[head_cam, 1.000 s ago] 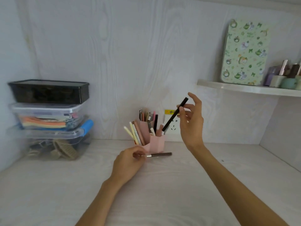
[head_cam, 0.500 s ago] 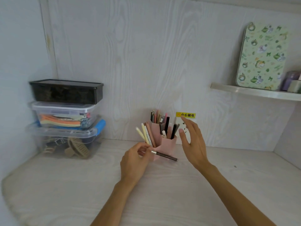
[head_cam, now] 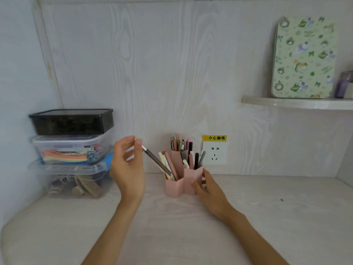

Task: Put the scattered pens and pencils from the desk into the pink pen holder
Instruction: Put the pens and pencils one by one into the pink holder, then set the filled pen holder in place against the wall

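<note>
Above the pink pen holder (head_cam: 178, 185), left hand (head_cam: 127, 165) with brown pen (head_cam: 155, 159).

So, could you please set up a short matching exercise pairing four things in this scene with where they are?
Things:
1. brown pen
2. pink pen holder
3. black box
4. green tin

Places:
A. on the shelf
B. atop the clear boxes
C. in the left hand's fingers
D. against the right hand

Pairs: 1-C, 2-D, 3-B, 4-A
</note>
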### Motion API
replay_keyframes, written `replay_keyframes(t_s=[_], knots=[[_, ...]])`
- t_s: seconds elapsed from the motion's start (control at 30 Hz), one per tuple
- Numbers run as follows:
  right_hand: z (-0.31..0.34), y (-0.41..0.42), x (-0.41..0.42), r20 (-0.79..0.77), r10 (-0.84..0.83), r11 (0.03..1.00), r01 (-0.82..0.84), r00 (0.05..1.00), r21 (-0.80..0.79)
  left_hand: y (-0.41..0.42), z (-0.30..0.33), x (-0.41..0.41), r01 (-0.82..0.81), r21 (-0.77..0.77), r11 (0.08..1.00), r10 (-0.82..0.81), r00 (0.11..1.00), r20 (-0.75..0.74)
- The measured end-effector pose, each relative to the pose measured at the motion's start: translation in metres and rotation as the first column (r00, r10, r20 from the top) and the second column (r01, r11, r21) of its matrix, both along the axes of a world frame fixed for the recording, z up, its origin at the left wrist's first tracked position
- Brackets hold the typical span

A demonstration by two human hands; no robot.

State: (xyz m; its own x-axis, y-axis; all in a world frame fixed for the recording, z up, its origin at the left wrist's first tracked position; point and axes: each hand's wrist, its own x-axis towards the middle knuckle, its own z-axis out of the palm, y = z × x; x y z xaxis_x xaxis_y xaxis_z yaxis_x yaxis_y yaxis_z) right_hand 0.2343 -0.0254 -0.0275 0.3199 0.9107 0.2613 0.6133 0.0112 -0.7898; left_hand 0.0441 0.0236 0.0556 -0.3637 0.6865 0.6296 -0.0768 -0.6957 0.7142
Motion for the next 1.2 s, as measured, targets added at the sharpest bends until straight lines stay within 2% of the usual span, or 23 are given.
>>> replay_keyframes(t_s=[0.13,0.23,0.33,0.53,0.7,0.83,0.93,1.0,1.07,1.1,1.13,1.17,1.2], knots=[[0.001,-0.002,-0.002,0.029,0.029,0.999,-0.029,0.999,0.017,0.015,0.038,0.023,-0.075,0.115,0.991,0.085,0.993,-0.086],[-0.001,-0.002,-0.001,0.018,0.03,0.999,-0.03,0.999,0.024,0.03,0.038,0.042,-0.12,0.154,0.981,0.158,0.951,-0.266],[-0.001,-0.001,0.0,0.012,0.026,0.999,-0.026,1.0,0.031,0.039,0.023,0.057,-0.107,0.15,0.983,0.161,0.892,-0.422],[0.0,-0.001,0.001,0.035,0.013,0.999,-0.015,0.999,0.052,0.035,-0.012,0.068,-0.132,0.104,0.986,0.166,0.873,-0.46],[-0.001,0.0,0.002,0.068,0.006,0.999,-0.009,0.998,0.045,0.037,-0.036,0.064,-0.151,0.288,0.946,0.302,0.736,-0.606],[-0.001,0.0,0.003,0.063,0.011,0.999,-0.013,0.998,0.042,0.043,-0.036,0.053,-0.238,0.308,0.921,0.387,0.635,-0.668],[-0.002,0.0,0.002,0.071,0.013,0.999,-0.015,0.997,0.029,0.046,-0.037,0.04,-0.238,0.243,0.94,0.339,0.605,-0.72],[-0.003,0.0,0.003,0.082,0.006,1.0,-0.008,0.997,0.023,0.039,-0.043,0.029,-0.215,0.177,0.96,0.277,0.671,-0.688],[-0.002,0.0,0.002,0.073,-0.002,1.0,0.001,0.997,0.021,0.027,-0.058,0.017,-0.179,0.026,0.983,0.159,0.783,-0.601],[0.0,-0.001,0.0,0.051,-0.006,1.0,0.005,0.999,0.018,0.021,-0.065,0.01,-0.116,-0.102,0.988,0.038,0.82,-0.571],[0.002,-0.002,-0.001,0.011,-0.009,1.0,0.008,1.0,0.021,0.018,-0.072,0.005,-0.022,-0.265,0.964,-0.134,0.821,-0.555],[0.004,-0.003,-0.002,-0.037,-0.017,0.999,0.018,0.999,0.029,0.016,-0.078,0.001,0.068,-0.434,0.898,-0.324,0.771,-0.548],[0.005,-0.005,-0.003,-0.08,-0.03,0.999,0.033,0.996,0.042,0.016,-0.081,0.0,0.094,-0.558,0.825,-0.465,0.673,-0.575]])
